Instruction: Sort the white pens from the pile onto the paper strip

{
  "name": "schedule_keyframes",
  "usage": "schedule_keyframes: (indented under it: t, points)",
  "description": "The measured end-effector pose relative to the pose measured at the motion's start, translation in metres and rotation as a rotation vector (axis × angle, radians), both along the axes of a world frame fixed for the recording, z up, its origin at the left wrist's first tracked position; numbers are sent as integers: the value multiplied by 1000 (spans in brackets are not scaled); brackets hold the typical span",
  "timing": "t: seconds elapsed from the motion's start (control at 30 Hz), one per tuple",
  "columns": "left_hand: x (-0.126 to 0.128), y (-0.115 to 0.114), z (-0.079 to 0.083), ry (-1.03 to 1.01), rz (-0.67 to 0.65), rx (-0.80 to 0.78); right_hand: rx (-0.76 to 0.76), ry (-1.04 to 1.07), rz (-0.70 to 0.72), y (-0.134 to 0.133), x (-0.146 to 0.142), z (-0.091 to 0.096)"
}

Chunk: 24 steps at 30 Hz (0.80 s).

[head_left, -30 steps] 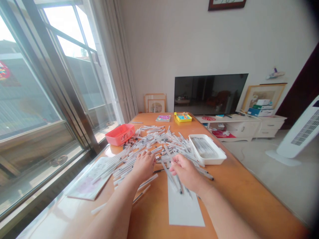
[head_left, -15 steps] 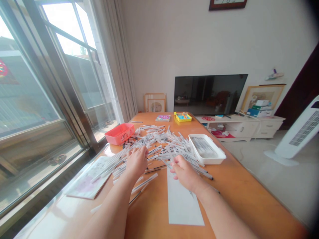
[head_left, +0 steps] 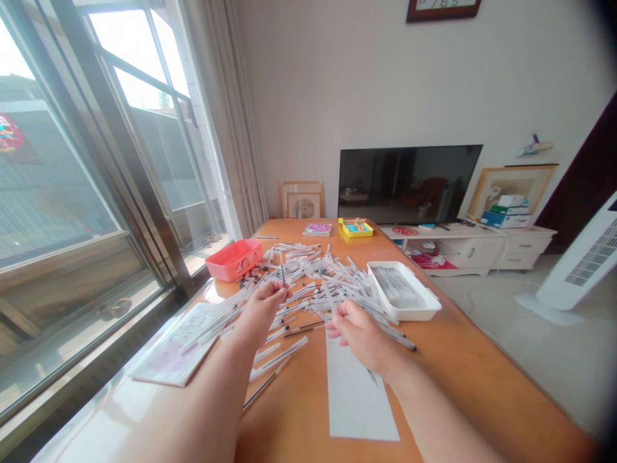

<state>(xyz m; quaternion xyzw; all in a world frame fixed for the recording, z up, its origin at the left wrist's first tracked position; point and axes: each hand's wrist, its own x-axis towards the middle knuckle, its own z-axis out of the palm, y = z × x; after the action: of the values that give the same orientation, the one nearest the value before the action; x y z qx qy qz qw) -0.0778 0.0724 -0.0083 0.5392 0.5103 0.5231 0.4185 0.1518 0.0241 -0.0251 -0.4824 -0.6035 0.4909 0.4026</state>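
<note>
Between the thumb and finger of my left hand (head_left: pixel 266 305) is a thin, dark-tipped pen refill (head_left: pixel 283 275), held roughly upright over the pile. My right hand (head_left: pixel 349 325) is closed around a clear pen barrel (head_left: pixel 328 297) that slants up and left from its fingers. Thin tips show below the right palm, but I cannot tell how many pieces it holds. A heap of loose pen parts (head_left: pixel 308 263) spreads beyond both hands. Under my right hand lies a white paper strip (head_left: pixel 359 405). Several barrels lie beside my left forearm.
A red basket (head_left: pixel 226 267) stands left of the heap, with dark caps beside it. To the right is a white tray (head_left: pixel 427 302) holding thin refills. A booklet (head_left: pixel 168 354) lies at left; a yellow box (head_left: pixel 357 231) sits at the table's far end.
My left hand has turned and lifted slightly, and an upright refill now shows in its fingers. My right hand keeps its grip on the barrel, nearly unmoved.
</note>
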Motion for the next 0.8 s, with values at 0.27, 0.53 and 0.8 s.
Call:
schedule_keyframes:
  t: [0.27,0.53,0.8]
  points:
    - [9,-10,11,-376,-145,-101,122,-131,86,-9,-1,11]
    - [17,-17,15,-384,-139,-125,136,-144,106,-8,-1,10]
    - [19,-19,12,-318,-185,-118,142,-137,87,-9,-2,9]
